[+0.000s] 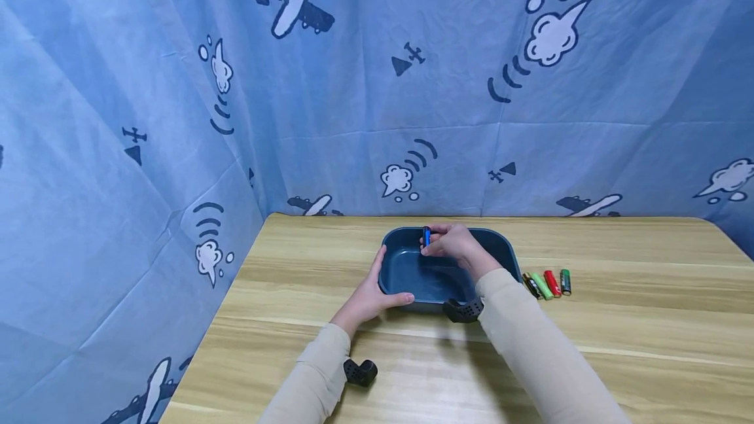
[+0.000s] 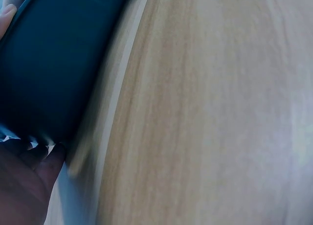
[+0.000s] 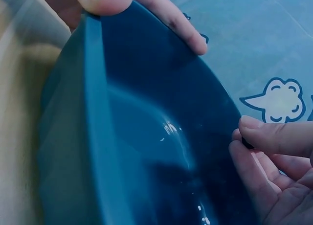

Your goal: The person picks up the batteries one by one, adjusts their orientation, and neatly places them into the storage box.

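Observation:
A dark blue rectangular basin (image 1: 424, 280) stands on the wooden table. At its left front corner, my left hand (image 1: 370, 293) holds it, thumb over the front rim and fingers along the left side; the left wrist view shows fingers against the outer wall. Above the basin's far part, my right hand (image 1: 453, 244) pinches a blue battery (image 1: 427, 237) upright between thumb and fingers. Only a dark bit of that battery (image 3: 247, 143) shows in the right wrist view. Right of the basin lie several batteries, among them a red one (image 1: 552, 283) and a light green one (image 1: 542, 286).
The wooden table (image 1: 648, 319) reaches back to a blue curtain (image 1: 353, 84) printed with planes and clouds, which also hangs along the left. A black-and-gold battery (image 1: 532, 285) lies close to the basin's right wall, and a dark green one (image 1: 565, 282) lies farthest right.

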The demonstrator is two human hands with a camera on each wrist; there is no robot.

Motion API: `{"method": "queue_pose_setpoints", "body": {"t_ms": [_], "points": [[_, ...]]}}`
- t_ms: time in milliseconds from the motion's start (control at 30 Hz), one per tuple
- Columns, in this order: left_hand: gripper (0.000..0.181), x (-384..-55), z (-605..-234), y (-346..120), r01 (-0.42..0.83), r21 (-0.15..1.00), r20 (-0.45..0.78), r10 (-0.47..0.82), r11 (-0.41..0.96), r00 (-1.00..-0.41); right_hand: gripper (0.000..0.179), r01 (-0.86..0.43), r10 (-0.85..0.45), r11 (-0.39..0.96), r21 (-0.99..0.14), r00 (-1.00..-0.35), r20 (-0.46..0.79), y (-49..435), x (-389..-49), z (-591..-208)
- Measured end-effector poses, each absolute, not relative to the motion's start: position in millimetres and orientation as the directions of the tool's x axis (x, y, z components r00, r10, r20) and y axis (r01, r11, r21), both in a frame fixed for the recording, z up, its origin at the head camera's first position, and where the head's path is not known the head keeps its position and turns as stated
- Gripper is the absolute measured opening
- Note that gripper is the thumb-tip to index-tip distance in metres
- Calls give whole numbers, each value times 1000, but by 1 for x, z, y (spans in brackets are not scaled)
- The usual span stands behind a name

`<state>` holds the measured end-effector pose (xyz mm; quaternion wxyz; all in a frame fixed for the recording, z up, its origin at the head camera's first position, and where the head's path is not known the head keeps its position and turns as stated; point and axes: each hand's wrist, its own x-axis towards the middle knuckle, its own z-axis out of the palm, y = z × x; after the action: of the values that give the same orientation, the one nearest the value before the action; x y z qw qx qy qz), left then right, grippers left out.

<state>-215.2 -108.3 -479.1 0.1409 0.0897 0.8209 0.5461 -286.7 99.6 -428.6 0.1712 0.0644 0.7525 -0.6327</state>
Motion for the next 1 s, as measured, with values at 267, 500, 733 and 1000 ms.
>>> {"method": "queue_pose_setpoints", "body": {"t_ms": [267,500,733,1000], "points": [[103,-217,-480,-109,-9,925,-134,304,381,-943,65,349,-165,182,-919,-911,-378,96,-293,-428],[104,-215,-476,-109,-11,930,-132,307,366,-943,63,393,-249,195,-898,-866,-433,92,-295,-432],[103,-206,-457,-110,-19,929,-144,316,369,-938,60,418,-246,225,-880,-850,-467,84,-298,-440],[103,-216,-478,-110,6,940,-111,322,342,-940,58,418,-246,206,-885,-853,-460,75,-298,-458]]}}
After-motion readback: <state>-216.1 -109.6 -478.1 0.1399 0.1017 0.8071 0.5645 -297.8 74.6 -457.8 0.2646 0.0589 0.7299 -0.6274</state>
